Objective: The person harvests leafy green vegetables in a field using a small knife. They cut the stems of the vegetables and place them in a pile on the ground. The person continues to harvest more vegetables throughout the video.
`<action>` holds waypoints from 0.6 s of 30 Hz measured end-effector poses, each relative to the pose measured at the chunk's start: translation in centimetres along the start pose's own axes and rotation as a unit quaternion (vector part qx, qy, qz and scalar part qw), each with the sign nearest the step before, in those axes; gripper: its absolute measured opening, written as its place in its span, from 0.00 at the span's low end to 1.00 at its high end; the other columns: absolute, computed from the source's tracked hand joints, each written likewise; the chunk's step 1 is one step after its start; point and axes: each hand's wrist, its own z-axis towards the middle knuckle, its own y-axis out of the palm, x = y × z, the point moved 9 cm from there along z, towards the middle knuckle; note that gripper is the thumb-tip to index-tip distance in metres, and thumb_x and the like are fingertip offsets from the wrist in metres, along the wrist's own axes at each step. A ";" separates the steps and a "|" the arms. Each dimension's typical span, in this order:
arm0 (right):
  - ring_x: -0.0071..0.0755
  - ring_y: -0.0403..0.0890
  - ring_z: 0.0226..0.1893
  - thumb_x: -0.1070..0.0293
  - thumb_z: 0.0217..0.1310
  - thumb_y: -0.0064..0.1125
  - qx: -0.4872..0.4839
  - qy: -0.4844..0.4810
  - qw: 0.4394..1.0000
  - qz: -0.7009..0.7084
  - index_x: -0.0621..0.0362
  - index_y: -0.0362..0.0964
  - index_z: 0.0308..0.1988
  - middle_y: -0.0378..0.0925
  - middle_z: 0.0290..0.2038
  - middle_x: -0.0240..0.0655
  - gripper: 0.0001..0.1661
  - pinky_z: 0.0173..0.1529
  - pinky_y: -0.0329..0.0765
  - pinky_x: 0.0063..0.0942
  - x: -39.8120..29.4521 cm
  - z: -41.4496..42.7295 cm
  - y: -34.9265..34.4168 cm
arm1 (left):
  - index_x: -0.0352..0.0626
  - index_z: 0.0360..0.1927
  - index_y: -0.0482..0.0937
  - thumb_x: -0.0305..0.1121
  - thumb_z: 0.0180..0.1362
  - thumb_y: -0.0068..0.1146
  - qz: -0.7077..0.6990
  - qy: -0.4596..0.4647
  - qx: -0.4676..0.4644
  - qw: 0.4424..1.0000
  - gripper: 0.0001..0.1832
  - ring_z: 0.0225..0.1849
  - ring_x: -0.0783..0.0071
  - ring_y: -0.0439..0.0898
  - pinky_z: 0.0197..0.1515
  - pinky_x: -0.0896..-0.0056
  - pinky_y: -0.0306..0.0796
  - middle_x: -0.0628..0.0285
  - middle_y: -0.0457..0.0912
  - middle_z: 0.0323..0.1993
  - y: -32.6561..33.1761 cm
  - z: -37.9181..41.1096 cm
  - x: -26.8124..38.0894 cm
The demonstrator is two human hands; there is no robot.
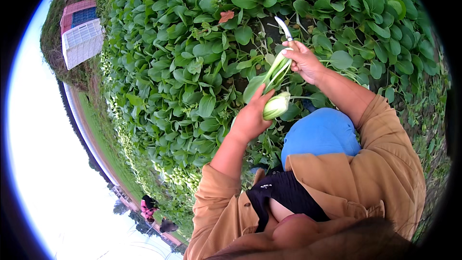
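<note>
My left hand (pixel 252 117) is closed around a head of bok choy (pixel 277 106), its pale base facing right. Above it, my right hand (pixel 305 61) grips the handle of a small knife (pixel 283 27) with a curved blade pointing up and left. The same hand pinches the base of a second bok choy (pixel 277 68) under its thumb. Leaves of that plant reach down to the fingers of my left hand. Both hands are just above the crop, in front of my blue-clothed knee (pixel 319 133).
Dense rows of growing bok choy (pixel 173 65) spread ahead and left. A brown dry leaf (pixel 226 16) lies among them. White (pixel 83 41) and red (pixel 77 7) plastic crates stand far left. Cut bok choy heads (pixel 180 177) lie in a line at left. Another person (pixel 148 207) is farther off.
</note>
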 end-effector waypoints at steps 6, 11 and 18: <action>0.15 0.69 0.26 0.62 0.53 0.69 -0.025 -0.050 0.987 -0.148 0.56 0.61 0.54 0.72 0.35 0.26 0.33 0.26 0.66 0.15 -1.2 -1.3 1.5 | 0.35 0.68 0.57 0.23 0.47 0.63 -0.450 -0.001 -0.005 0.893 0.43 0.65 0.72 0.64 0.67 0.67 0.56 0.58 0.64 0.66 -3.0 0.1 -0.8; 0.13 0.71 0.27 0.62 0.61 0.60 -0.128 0.023 0.991 -0.026 0.53 0.60 0.56 0.71 0.35 0.24 0.26 0.27 0.65 0.13 0.3 -1.3 5.8 | 0.36 0.68 0.58 0.32 0.45 0.68 -0.568 -0.066 -0.059 0.818 0.45 0.59 0.71 0.69 0.65 0.69 0.58 0.60 0.71 0.59 -1.1 3.0 -1.6; 0.15 0.66 0.19 0.46 0.68 0.47 -0.063 0.013 0.983 -0.169 0.54 0.63 0.55 0.70 0.33 0.27 0.27 0.20 0.65 0.15 0.3 0.6 2.1 | 0.35 0.57 0.72 0.29 0.47 0.66 -0.484 -0.104 -0.061 0.866 0.31 0.52 0.71 0.75 0.60 0.71 0.64 0.62 0.78 0.51 -1.3 4.3 -4.1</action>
